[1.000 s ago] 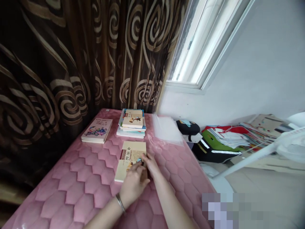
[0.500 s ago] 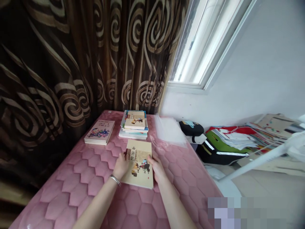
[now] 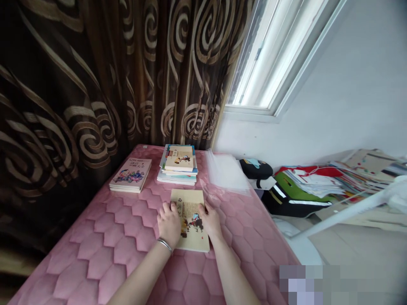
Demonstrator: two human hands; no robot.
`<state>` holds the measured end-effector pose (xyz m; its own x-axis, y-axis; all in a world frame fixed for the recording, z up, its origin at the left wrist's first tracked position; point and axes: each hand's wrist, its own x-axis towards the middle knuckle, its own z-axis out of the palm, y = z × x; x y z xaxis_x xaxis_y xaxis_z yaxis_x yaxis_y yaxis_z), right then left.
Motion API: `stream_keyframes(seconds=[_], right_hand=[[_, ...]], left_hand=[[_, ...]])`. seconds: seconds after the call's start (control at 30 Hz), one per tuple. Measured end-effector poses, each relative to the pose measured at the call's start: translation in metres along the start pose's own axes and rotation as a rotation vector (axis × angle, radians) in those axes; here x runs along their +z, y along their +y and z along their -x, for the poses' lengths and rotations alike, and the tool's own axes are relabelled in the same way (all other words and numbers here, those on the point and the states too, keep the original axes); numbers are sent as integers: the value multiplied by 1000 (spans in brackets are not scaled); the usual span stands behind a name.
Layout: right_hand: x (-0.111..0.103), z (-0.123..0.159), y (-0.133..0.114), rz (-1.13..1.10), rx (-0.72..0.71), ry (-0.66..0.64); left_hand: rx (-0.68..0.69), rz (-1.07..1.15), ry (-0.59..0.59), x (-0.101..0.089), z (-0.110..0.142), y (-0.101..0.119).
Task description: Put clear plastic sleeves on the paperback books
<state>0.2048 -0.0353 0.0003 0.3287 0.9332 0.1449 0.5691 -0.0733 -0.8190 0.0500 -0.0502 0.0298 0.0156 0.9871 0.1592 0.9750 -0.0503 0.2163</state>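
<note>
Holding a cream book (image 3: 191, 221) by opposite edges

Head view: gripping the cream book at lower centre of the frame, with left hand (image 3: 169, 224) and right hand (image 3: 210, 220) both closed on it. Best to press evenly and avoid bending the cover. Working above a pink quilted mattress (image 3: 108, 248), near stacked books (image 3: 179, 163) at centre, facing a patterned curtain (image 3: 79, 76) upper left and a window (image 3: 270, 63) upper right.

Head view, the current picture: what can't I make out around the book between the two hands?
All in the head view:
- Left part of the book's cover: hidden by the left hand.
- Fingertips of the right hand: not clearly visible at the book's edge.
- Small print on that cover: too small.
- Covers of the lower books in the far stack: hidden by those above.
- Lower right patch: pixelated.
- Both forearms: cut off by the bottom edge.
</note>
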Motion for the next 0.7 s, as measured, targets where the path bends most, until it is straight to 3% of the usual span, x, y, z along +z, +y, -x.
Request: stream_keyframes(seconds=[0.1,0.2,0.33,0.47,0.7], right_hand=[[2,0,1,9,-20,9],[3,0,3,28,-25,11],[4,0,2,63,-18,12],[3,-1,-1,110,-25,16],[2,1,-3,167,-48,0]], left_hand=[[184,-28,33,9,1,12],[348,55,-68,21,-7,26],[354,97,-149,30,-35,31],[358,93,-155,32,-61,20],[349,89,-145,33,-68,11]])
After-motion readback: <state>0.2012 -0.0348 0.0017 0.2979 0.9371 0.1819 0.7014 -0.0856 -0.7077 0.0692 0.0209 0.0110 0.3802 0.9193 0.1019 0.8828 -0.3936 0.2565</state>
